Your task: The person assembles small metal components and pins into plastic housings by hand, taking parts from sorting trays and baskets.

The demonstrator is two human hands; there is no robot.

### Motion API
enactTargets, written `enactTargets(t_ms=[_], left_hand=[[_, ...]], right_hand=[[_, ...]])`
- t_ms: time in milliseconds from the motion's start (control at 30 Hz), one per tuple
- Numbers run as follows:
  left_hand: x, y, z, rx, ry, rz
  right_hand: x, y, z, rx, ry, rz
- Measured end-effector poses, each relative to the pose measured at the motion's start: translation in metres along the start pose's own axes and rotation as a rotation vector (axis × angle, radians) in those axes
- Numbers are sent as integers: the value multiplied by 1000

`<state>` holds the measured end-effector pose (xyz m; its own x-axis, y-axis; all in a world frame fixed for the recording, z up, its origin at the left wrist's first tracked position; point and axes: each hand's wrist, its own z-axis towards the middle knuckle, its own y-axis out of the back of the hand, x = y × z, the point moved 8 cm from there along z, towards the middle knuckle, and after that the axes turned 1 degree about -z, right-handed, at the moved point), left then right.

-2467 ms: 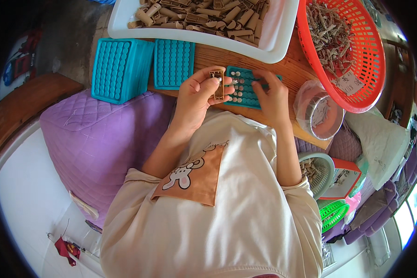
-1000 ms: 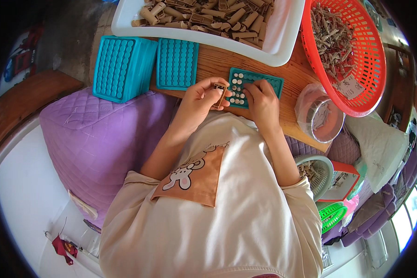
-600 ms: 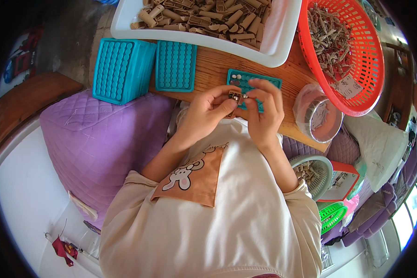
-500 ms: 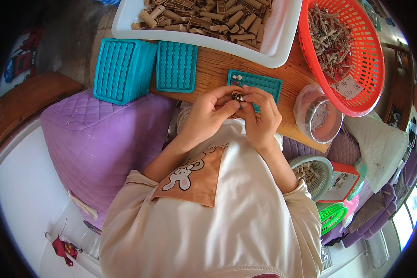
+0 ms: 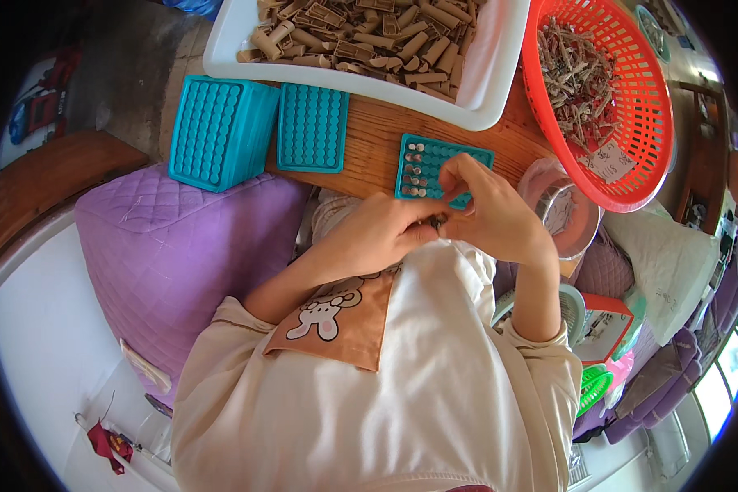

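Observation:
In front of my body, my left hand (image 5: 385,228) is closed, pinching a small dark piece (image 5: 436,222) with a metallic glint between thumb and fingertips. My right hand (image 5: 504,213) arches over the near right part of a teal tray (image 5: 481,154) with round pockets. Its fingers are curled down, and whatever is between their tips is hidden. Several small round silvery pieces (image 5: 415,170) sit in the pockets along the tray's left side. The lower edge of the right hand is close to the left fingertips.
A white tub (image 5: 500,98) of tan half-round plastic parts (image 5: 377,37) stands at the back. Right of it are a red basket (image 5: 660,107) of thin metal-like pieces and a lined round container (image 5: 559,209). Stacked teal trays (image 5: 209,131) and another teal tray (image 5: 313,127) lie left on the wooden table (image 5: 369,156).
My hands were together around the small piece. The right hand has moved over the teal tray, while the left keeps the piece slightly lower. More silvery pieces now show in the tray.

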<state>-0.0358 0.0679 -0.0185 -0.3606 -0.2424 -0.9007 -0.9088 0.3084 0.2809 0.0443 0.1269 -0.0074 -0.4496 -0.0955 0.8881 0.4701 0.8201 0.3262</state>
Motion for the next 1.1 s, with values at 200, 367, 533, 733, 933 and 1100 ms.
enactTargets(t_ms=[200, 367, 533, 733, 933, 1100], left_hand=[[6, -7, -3, 197, 57, -806], [20, 0, 0, 105, 98, -822], [22, -4, 1, 140, 114, -871], [28, -4, -3, 121, 112, -891], [36, 3, -3, 78, 131, -876], [44, 3, 1, 78, 153, -872]], right_hand=[[60, 22, 26, 307, 298, -12], [61, 66, 111, -82, 311, -405], [21, 48, 203, 22, 194, -726], [2, 3, 234, 141, 110, -989], [6, 11, 232, 319, 87, -741], [10, 37, 239, 174, 62, -749]])
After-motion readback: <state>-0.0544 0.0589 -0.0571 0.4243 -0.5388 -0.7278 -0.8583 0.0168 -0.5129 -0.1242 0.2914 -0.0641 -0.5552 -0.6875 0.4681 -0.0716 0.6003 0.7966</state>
